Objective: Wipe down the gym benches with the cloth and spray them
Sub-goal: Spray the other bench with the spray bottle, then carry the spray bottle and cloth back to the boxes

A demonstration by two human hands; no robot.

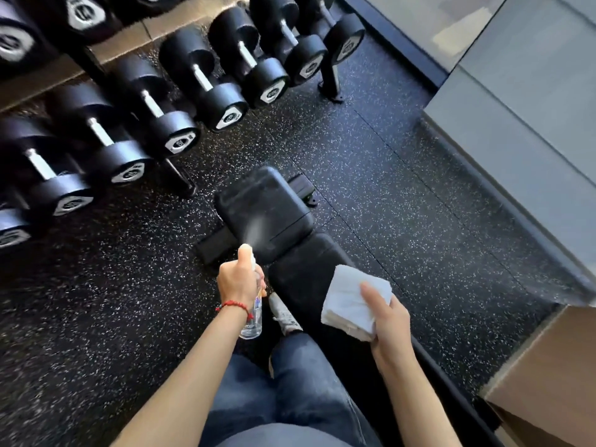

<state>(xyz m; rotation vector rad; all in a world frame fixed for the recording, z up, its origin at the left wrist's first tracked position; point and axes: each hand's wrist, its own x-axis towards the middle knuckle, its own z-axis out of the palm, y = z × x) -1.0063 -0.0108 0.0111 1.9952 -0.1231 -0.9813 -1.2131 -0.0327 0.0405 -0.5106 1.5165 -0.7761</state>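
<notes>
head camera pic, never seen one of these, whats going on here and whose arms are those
No machine here. The one picture comes from a camera worn on a person's head, looking forward and down, so the arms are the wearer's own. The left hand grips a clear spray bottle, and a mist leaves its nozzle toward the seat pad of a black gym bench. The right hand holds a folded white cloth above the bench's longer pad. Nothing lies on the pads that I can see. At the upper left, dumbbells sit on a rack over a speckled rubber floor. Below are the person's jeans and one shoe.

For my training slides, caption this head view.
Left hand mists spray bottle onto bench; right hand holds cloth.
</notes>
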